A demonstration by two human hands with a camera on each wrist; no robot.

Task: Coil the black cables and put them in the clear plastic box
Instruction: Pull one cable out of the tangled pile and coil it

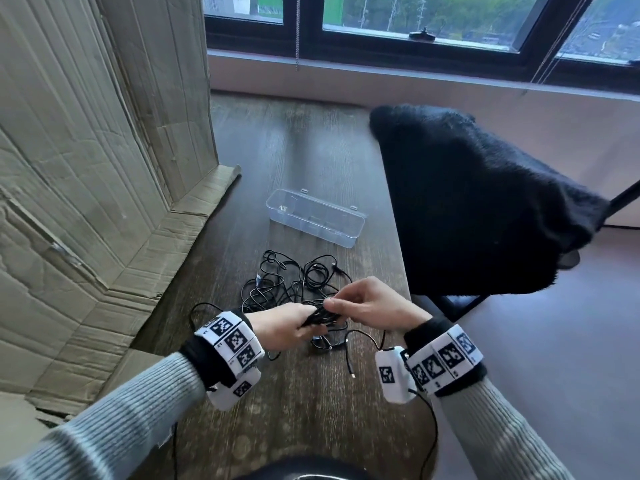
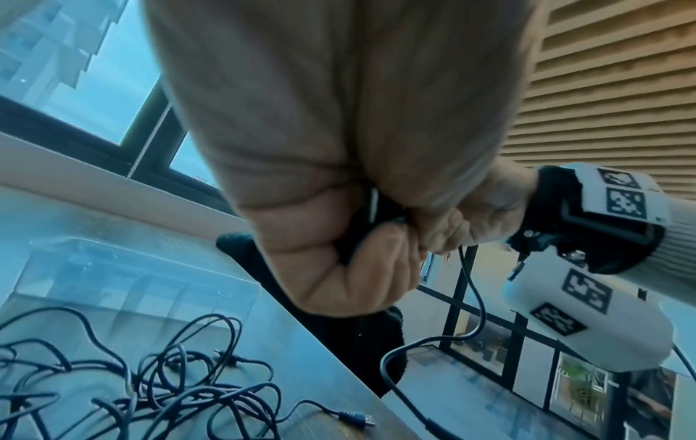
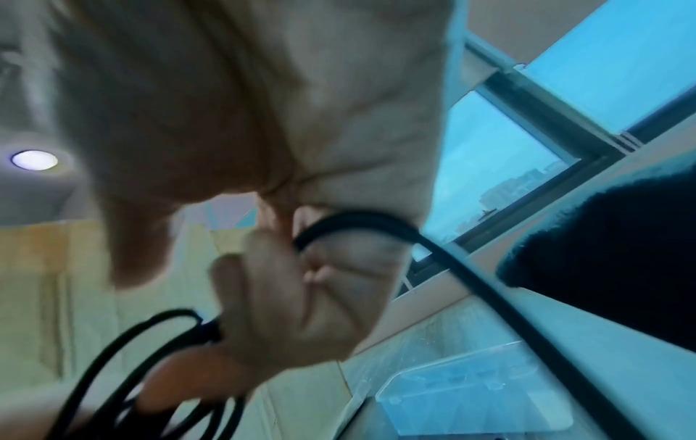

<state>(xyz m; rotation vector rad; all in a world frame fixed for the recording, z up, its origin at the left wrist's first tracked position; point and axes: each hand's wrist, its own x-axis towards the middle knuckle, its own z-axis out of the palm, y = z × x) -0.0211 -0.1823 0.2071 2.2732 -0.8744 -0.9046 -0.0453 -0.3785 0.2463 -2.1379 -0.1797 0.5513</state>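
Both hands, left hand [image 1: 287, 323] and right hand [image 1: 369, 303] (fingers curled), grip one coiled cable [image 1: 320, 315].

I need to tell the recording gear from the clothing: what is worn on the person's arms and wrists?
Grey ribbed sleeves cover both arms. Each wrist has a black cuff, a white band printed with black square markers, and a white marked pod trailing a thin black wire.
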